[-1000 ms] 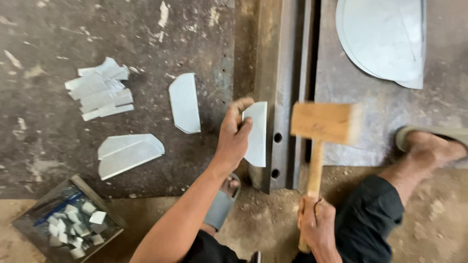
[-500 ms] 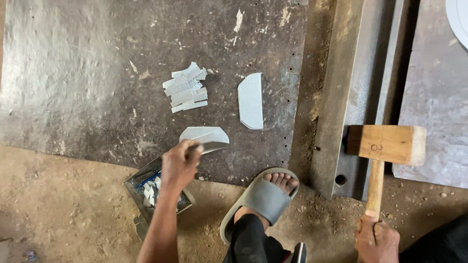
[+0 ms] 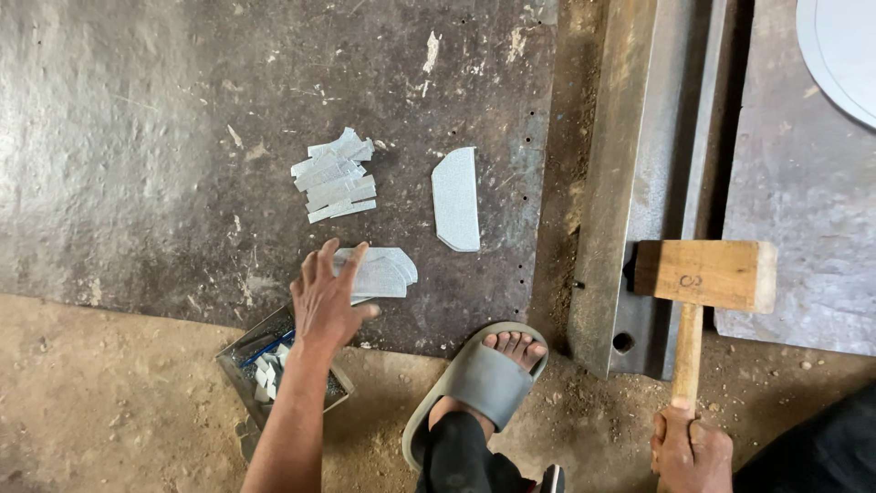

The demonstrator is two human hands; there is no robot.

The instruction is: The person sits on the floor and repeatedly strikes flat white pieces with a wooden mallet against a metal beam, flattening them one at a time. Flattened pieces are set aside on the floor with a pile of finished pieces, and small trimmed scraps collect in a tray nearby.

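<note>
Your left hand lies flat and open, fingers spread, palm down on a small stack of curved sheet-metal blanks that rests on the dark steel floor plate. The fingertips press the left end of the stack; nothing is gripped. Just behind your wrist, at the plate's near edge, sits a shallow metal tray with small pale cut pieces and a blue pen-like object inside.

Your right hand is closed around the lower end of the handle of a wooden mallet. The mallet's block head lies over the near end of a long steel channel beam, with the handle running back toward you.

Farther out on the plate, a single blank with one rounded side lies alone, apart from the stack under your palm. To its left is a loose pile of narrow metal strips, well clear of both hands.

Your foot in a grey slide sandal rests between the two hands, toes at the plate's edge. At the top right corner, part of a large round metal sheet shows on a second plate beyond the beam.
</note>
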